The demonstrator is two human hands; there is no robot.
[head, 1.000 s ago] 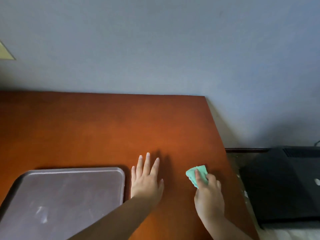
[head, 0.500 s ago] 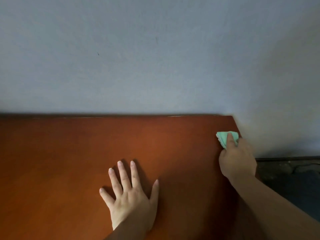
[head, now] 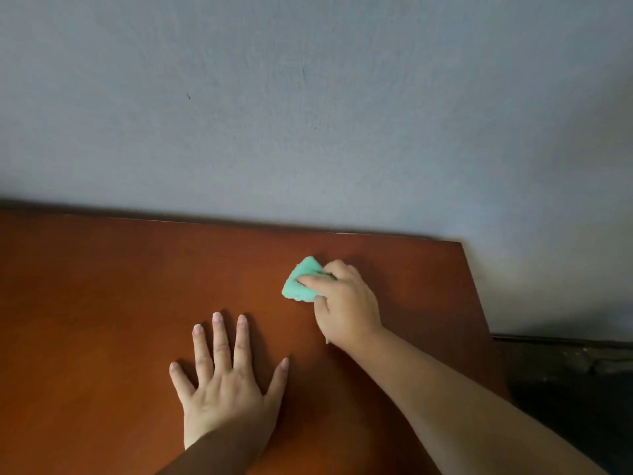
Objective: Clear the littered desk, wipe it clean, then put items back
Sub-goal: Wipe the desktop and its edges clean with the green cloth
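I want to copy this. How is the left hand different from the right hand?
The left hand lies flat, fingers spread; the right hand has curled fingers. The left hand holds nothing; the right hand grips a green cloth. The right hand reaches farther toward the wall than the left hand. Both are on the desk.

The desk (head: 102, 303) is showing a plain reddish-brown top, the cloth (head: 297, 290) is standing out in mint green, the wall (head: 308, 114) is looking pale blue-grey with a few small dark marks, and the floor (head: 575, 399) is appearing near-black.
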